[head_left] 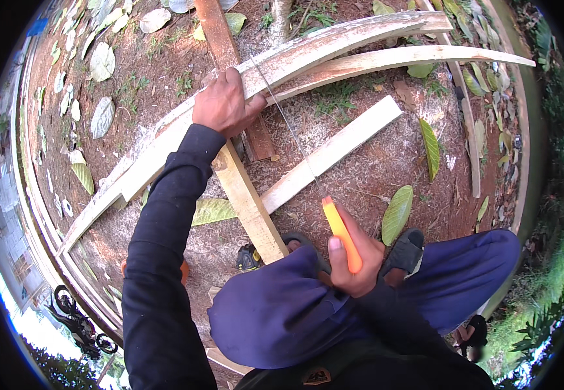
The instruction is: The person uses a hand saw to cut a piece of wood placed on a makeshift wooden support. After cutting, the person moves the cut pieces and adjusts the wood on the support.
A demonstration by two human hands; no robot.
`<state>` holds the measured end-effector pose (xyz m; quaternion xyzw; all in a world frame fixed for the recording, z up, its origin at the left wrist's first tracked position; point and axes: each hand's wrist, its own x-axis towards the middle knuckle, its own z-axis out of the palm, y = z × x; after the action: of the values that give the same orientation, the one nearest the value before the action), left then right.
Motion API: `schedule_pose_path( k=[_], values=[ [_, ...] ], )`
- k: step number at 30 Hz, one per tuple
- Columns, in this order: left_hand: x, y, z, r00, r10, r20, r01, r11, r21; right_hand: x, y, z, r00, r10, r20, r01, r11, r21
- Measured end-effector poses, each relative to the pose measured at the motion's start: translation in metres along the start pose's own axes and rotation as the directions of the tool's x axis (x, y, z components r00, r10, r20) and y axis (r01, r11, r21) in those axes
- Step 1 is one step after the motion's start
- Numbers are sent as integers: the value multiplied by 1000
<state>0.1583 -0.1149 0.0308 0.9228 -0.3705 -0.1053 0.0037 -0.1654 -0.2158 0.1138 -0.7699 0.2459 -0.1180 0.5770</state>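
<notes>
My left hand (225,104) is closed over a long pale plank (353,40), its thumb on the near edge. My right hand (360,263) is wrapped round the orange handle of a handsaw (339,231). Seen nearly edge-on, the thin blade runs up and left from the handle and meets the plank just right of my left hand. Below the plank, a light timber (251,205) slants toward my knee, and a reddish-brown beam (215,32) passes under it. A second pale plank (386,65) lies alongside the first.
A short pale board (353,146) rests on the sawdust-strewn soil. A black-and-yellow tool (248,257) sits beside my left leg, near an orange object partly hidden by my sleeve. A tree trunk (281,19) stands beyond the planks. Large leaves (397,213) are scattered around. A motorbike (80,325) is far left.
</notes>
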Motion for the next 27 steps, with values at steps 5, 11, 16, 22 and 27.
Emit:
schedule_pose_path(
  k=[5, 11, 16, 22, 27],
  values=[
    [-1, 1, 0, 1000, -11, 19, 11, 1000, -9, -19, -10, -22, 999, 12, 37, -11, 1000, -12],
    [8, -3, 2, 991, 88, -97, -91, 995, -33, 190, -21, 76, 987, -116, -111, 130, 982, 137],
    [1, -8, 3, 1000, 20, -12, -19, 1000, 21, 65, 3, 34, 999, -38, -37, 42, 994, 97],
    [-3, -3, 3, 999, 24, -24, -23, 999, 44, -30, 7, -29, 998, -16, 68, 16, 1000, -9],
    [10, -3, 1, 992, 67, -108, -66, 998, 12, 164, -10, 65, 989, -136, -58, 144, 976, 162]
  ],
)
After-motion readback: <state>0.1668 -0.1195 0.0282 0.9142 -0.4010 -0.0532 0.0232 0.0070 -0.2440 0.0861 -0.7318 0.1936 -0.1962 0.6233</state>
